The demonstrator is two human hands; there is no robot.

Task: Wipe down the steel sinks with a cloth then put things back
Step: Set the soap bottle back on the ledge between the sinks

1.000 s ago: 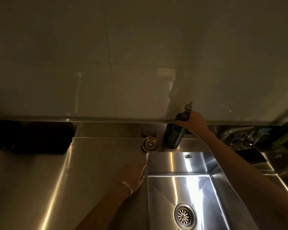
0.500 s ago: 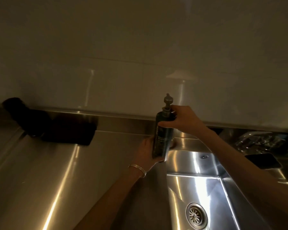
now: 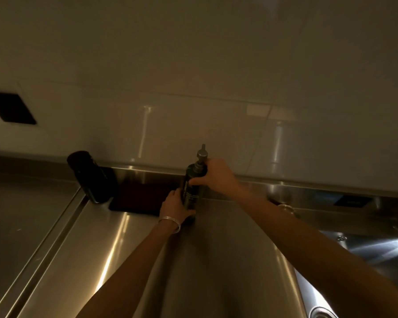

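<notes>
1. Holding the dark pump bottle [image 3: 190, 191] upright, both hands worked at the back of the steel counter [image 3: 216, 260], close to the wall upstand.
2. The right hand [image 3: 216, 177] had its grip closed around the bottle's shoulder, just below the pump head; the left hand [image 3: 174, 206] had its grip wrapped around the lower body near the base.
3. The bottle base sat at or just above the counter surface; contact could not be confirmed from this view.
4. A dark mat or tray [image 3: 136, 200] lay just left of the bottle, with a dark cylindrical container [image 3: 90, 177] further left.
5. The sink [image 3: 365, 251] was visible only at the right edge, with its drain [image 3: 323, 313] at the bottom corner; the basin looked clear and shiny.
6. No cloth was visible in either hand or on the counter.
7. Judged status: wiping appeared finished and the put-back stage was under way. Remaining work likely included releasing the bottle and returning any other items.
</notes>
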